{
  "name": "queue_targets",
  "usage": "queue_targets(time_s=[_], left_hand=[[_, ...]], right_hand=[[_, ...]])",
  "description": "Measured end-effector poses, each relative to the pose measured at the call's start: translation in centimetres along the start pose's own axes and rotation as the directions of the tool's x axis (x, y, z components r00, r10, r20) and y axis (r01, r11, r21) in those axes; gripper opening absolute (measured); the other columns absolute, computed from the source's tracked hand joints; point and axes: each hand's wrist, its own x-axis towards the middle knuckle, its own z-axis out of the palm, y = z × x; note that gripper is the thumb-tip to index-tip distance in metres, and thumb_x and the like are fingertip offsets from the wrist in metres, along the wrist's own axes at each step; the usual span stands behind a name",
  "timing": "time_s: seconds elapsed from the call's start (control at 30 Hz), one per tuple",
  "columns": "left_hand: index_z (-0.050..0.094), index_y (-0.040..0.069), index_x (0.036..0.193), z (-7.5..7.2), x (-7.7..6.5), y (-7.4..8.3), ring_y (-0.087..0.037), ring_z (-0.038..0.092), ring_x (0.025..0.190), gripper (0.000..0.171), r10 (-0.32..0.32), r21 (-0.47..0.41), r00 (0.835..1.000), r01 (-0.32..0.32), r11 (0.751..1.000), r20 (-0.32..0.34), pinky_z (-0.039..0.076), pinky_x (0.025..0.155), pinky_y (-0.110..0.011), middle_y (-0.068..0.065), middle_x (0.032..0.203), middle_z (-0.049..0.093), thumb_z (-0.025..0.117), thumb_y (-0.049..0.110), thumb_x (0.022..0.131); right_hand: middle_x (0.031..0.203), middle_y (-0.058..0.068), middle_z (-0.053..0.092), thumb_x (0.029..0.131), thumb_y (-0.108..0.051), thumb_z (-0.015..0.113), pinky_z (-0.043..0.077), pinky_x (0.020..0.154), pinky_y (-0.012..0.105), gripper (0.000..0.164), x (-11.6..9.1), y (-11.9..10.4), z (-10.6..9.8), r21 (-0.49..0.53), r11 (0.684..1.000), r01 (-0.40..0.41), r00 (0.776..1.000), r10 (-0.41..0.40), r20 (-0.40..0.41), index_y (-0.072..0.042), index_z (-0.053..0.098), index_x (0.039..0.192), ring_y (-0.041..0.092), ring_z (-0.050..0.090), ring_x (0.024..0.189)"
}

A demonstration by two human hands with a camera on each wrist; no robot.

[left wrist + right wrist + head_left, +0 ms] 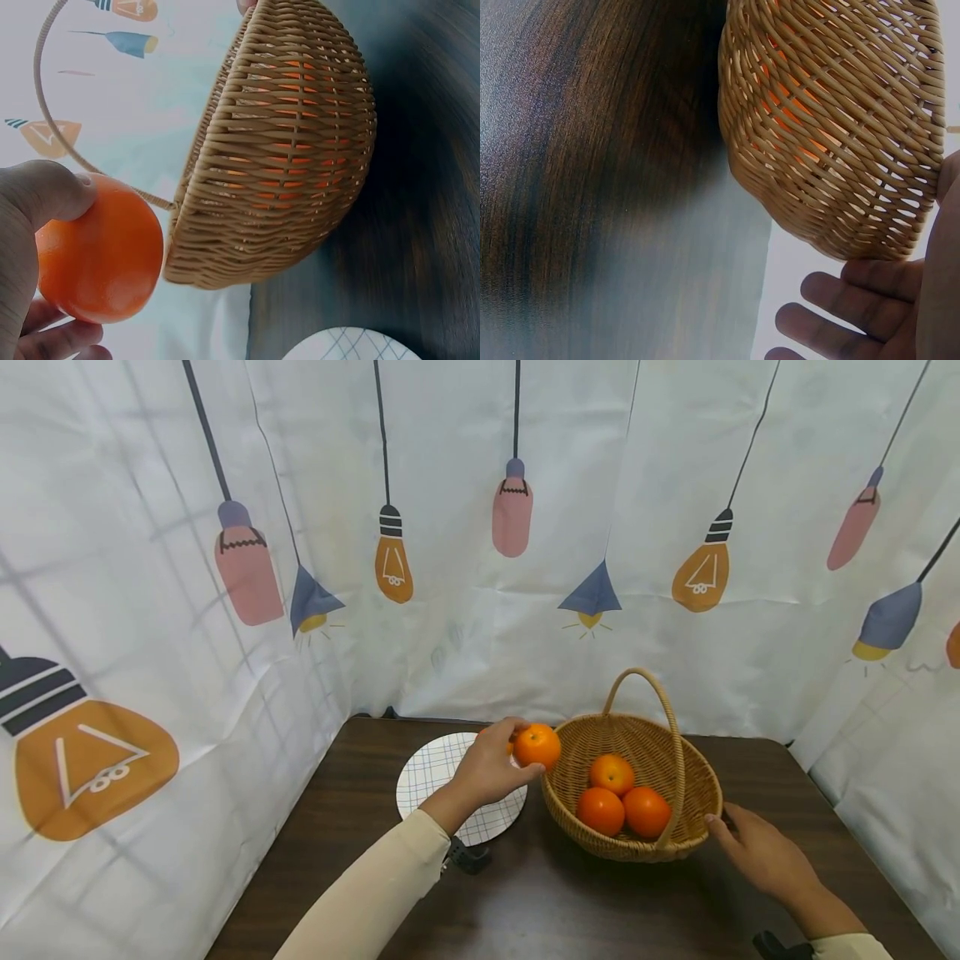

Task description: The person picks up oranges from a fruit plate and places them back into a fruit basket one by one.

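My left hand (489,767) holds an orange (537,747) between thumb and fingers, beside the left rim of a wicker basket (558,793). From the left wrist, the held orange (101,251) appears just outside the basket wall (277,150). Inside the basket lie three more oranges (611,774), grouped at the bottom. My right hand (772,856) grips the basket's right rim, thumb on top. The right wrist view shows its index finger (885,277) against the woven side and the other fingers spread below. Behind the left hand, a bit of orange colour shows over the plate, mostly hidden.
A round white plate (423,781) with a blue grid pattern sits left of the basket, partly covered by the left hand. The basket's tall handle (637,673) arches over its opening. Dark wooden table (570,910) lies beneath; a lamp-printed curtain (465,643) hangs behind.
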Motion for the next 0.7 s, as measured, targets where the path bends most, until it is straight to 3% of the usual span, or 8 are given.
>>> queue_targets(time_s=[0.7], left_hand=[[0.053, 0.020, 0.142, 2.0, 1.2, 1.7, -0.016, 0.061, 0.108, 0.067, -0.014, -0.009, 0.999, 0.015, 1.000, 0.050, 0.054, 0.086, -0.035, 0.001, 0.136, 0.058, 0.081, 0.043, 0.086]], right_hand=[[0.142, 0.039, 0.048, 0.110, -0.052, 0.034, 0.046, 0.089, 0.070, 0.076, 0.1, 0.2, 0.2, 0.026, 1.000, 0.006, 1.000, -0.007, 0.010, 0.014, 0.041, 0.147, 0.058, 0.051, 0.123]])
